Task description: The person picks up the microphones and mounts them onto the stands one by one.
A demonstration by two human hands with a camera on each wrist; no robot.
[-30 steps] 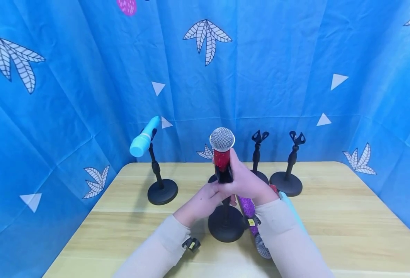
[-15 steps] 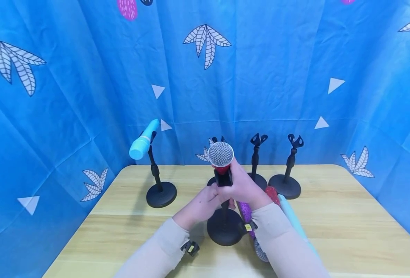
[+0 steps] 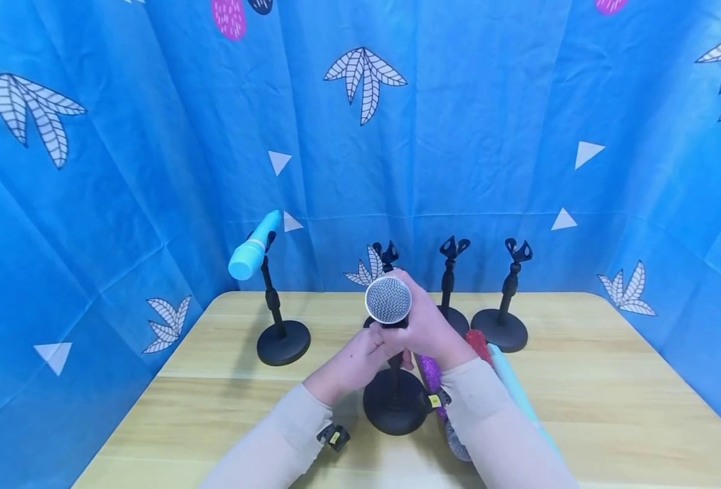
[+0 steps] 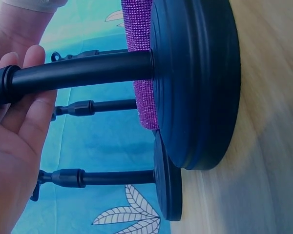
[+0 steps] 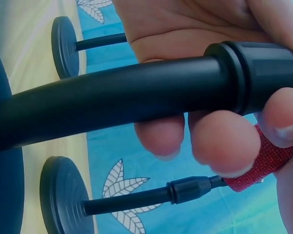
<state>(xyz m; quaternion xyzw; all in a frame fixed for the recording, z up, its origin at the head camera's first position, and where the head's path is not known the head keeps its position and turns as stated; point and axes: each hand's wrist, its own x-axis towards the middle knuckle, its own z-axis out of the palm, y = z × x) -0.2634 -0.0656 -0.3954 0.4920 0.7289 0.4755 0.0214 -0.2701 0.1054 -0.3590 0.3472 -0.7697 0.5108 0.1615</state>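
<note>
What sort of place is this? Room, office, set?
Likely a makeshift tabletop filming set, though the wider room is out of view: a leaf-print blue curtain behind and on both sides, a wood-grain table, and several black desktop microphone stands.

Head: farthest, forward and down; pale wooden tabletop [image 3: 617, 401] at 6 o'clock.
Left wrist: close, rolled sideways; tabletop at 3 o'clock.
Right wrist: closer; tabletop at 9 o'clock.
Wrists share: black tubular stand pole [image 4: 97, 69].
</note>
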